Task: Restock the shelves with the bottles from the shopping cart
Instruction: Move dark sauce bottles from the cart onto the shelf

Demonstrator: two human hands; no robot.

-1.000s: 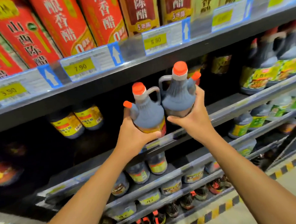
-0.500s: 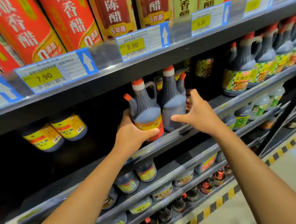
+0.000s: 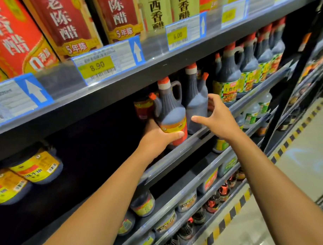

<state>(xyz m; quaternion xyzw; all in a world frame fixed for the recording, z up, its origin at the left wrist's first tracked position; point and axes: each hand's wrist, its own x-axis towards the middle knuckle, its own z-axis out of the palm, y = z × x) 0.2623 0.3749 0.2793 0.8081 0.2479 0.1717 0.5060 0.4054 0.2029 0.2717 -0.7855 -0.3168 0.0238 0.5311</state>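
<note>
Two dark bottles at shelf (image 3: pixel 194 139) edge — left hand (image 3: pixel 157 139) grips left bottle (image 3: pixel 170 113); right hand (image 3: pixel 218 118) spread wide beside right bottle (image 3: pixel 195 102).

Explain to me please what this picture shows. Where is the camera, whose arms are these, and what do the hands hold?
No machine here: the camera sits on a person's head, looking down at both bare arms. The left hand grips a dark bottle with an orange cap, at the front edge of a shop shelf. The right hand is open and holds nothing; its fingers are spread beside a second similar bottle that stands on the shelf. More bottles fill the other shelves, with a yellow price tag above.
</note>
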